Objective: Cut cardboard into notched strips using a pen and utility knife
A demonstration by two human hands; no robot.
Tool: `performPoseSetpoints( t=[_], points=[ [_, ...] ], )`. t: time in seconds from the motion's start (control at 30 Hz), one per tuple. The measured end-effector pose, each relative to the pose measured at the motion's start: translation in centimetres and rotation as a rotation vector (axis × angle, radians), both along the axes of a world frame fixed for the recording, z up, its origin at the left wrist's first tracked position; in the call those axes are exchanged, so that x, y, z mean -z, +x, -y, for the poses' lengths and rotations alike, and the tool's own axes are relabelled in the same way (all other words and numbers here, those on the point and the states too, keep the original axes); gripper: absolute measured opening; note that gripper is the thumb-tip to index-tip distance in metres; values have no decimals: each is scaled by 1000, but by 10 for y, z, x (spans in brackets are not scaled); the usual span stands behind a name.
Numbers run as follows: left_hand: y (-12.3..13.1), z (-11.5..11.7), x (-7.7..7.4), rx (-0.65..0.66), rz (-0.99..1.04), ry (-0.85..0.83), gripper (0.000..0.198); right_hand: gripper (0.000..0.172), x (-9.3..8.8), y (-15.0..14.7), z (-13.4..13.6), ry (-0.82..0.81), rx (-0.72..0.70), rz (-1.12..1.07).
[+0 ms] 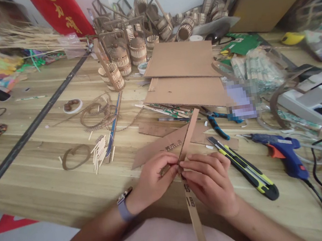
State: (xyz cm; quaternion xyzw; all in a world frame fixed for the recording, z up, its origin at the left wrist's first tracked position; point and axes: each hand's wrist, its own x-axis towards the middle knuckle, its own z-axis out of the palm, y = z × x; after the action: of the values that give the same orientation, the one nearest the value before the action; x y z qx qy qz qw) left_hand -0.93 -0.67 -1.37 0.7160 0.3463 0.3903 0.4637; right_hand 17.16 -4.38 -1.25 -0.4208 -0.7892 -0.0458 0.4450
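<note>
Both hands meet at the middle of a long narrow cardboard strip [191, 128] with dark printed characters on its lower part. My left hand [153, 178] pinches its left edge between thumb and fingers. From the other side, my right hand [210, 181] grips the same spot, fingers closed around the strip. One end points away over the table; the other runs down in front of the pink shirt. Under the far half lie flat cardboard pieces [150, 150]. A yellow and black utility knife [244, 167] lies right of my right hand, with a blue glue gun [284, 151] beyond it.
Blue-handled pliers [218, 127] and a pen [175, 119] lie ahead. Larger cardboard sheets [182, 58] sit behind them. Small slatted baskets [112, 77] crowd the back. Short wooden sticks [98, 154] and a ruler-like blue strip [114, 124] are on the left. Cables [318, 171] tangle at right.
</note>
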Motion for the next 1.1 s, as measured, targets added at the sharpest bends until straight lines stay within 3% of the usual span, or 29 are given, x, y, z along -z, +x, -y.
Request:
performPoseSetpoints(
  t=[0.5, 0.77, 0.97, 1.1],
  points=[
    [4, 0, -4, -102, -65, -87, 14, 27, 7, -4, 0, -136, -107, -134],
    [5, 1, -5, -71, -29, -113, 10, 22, 10, -6, -1, -242, -88, -357],
    [3, 1, -4, -63, -58, -73, 8, 7, 9, -9, -1, -436, -23, -571],
    [2, 0, -3, -70, -55, -8, 9, 11, 8, -12, -1, -426, -26, -622]
  ],
)
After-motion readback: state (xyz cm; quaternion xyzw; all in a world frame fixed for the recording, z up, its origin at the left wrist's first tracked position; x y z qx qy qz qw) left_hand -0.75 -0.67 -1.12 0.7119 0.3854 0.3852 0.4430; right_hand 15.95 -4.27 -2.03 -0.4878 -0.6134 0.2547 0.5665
